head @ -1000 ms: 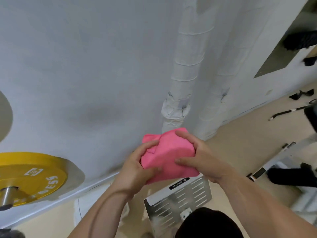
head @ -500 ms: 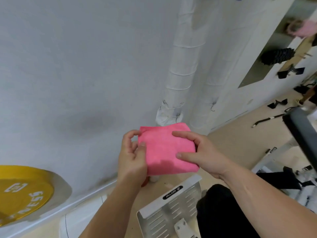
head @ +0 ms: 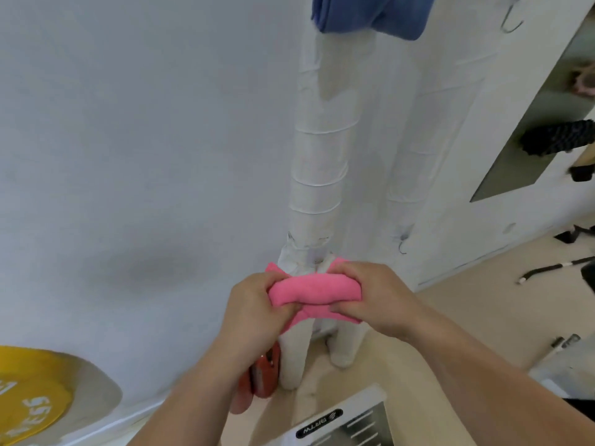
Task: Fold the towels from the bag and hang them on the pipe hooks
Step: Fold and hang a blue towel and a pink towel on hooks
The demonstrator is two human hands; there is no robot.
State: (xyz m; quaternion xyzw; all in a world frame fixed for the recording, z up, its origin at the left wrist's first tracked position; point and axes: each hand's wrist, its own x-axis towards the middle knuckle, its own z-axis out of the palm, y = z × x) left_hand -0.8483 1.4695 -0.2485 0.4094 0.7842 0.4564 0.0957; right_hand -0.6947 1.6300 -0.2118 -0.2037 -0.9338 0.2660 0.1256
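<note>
Pink cloth is bunching into a thick roll between two hands. The pink towel (head: 314, 289) is hanging in mid-air near the camera, just in front of the lower part of the left pipe (head: 317, 175). The left hand (head: 254, 312) is pinching its left end, fingers curled over the top and thumb underneath. The right hand (head: 381, 296) is gripping the right end the same way.

The likeliest trouble is the fold coming undone. The roll is looking fat and springy, and a flap is already drooping below it on the right, so if either hand lets go to reach for a hook the layers could spring open.

The small hook (head: 402, 247) on the right pipe (head: 407, 175) is sitting just beyond the right hand, and it is thin. A bundle this thick may not be seating on it properly and could be sliding off to the floor. The upper hook (head: 512, 17), far up and right of the hanging blue towel (head: 367, 14), is demanding a long reach — one-handed, that is risking a dropped towel.
</note>
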